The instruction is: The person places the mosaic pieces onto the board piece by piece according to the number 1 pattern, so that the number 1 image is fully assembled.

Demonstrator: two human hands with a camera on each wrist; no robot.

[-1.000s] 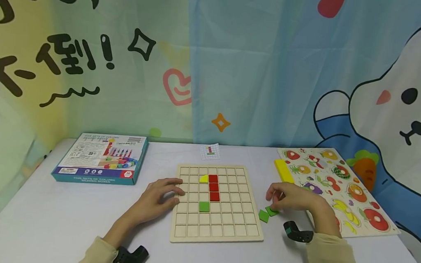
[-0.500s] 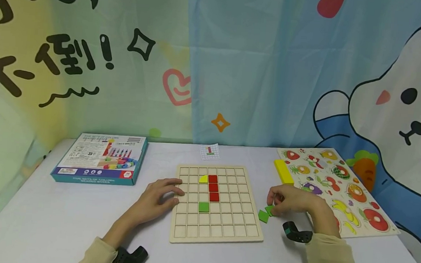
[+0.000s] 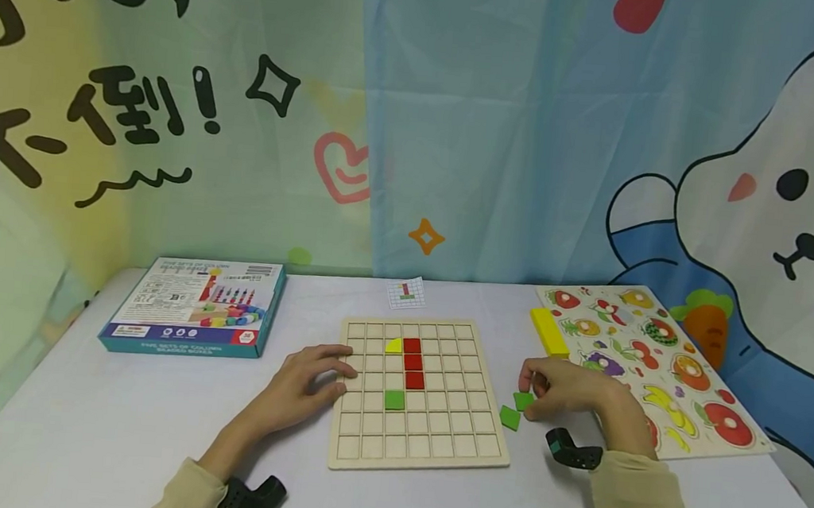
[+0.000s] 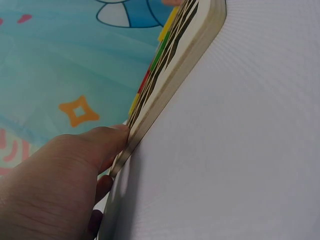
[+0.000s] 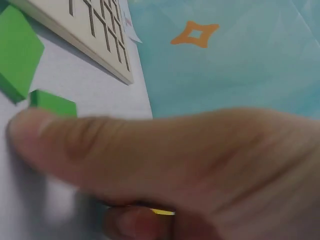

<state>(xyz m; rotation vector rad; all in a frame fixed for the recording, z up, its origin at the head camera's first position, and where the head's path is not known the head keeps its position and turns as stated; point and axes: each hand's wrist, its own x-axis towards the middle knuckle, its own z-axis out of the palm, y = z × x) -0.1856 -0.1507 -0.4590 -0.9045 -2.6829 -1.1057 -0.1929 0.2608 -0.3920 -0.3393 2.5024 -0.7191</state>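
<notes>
A wooden grid board (image 3: pixel 424 447) lies on the white table, with three red tiles (image 3: pixel 413 364) in a column, a yellow tile (image 3: pixel 394 345) with one slanted corner and a green tile (image 3: pixel 394 400) in its cells. Along the board's left edge rest the fingertips and thumb of my left hand (image 3: pixel 307 378). Right of the board, my right hand (image 3: pixel 565 388) pinches a loose green tile (image 3: pixel 522 401) between thumb and index finger; in the right wrist view the thumb partly hides this tile (image 5: pixel 55 104). Another loose green tile (image 3: pixel 510 418) lies just beside it.
A small pattern card (image 3: pixel 406 293) lies behind the board. At the back left is a flat game box (image 3: pixel 195 305). To the right, a fruit-picture board (image 3: pixel 646 360) lies under my right forearm, with a yellow block (image 3: pixel 549 332) at its left edge.
My right hand has shifted slightly, its index finger and thumb now around the farther loose green tile, which has turned a little. My left hand and the grid board have stayed in place.
</notes>
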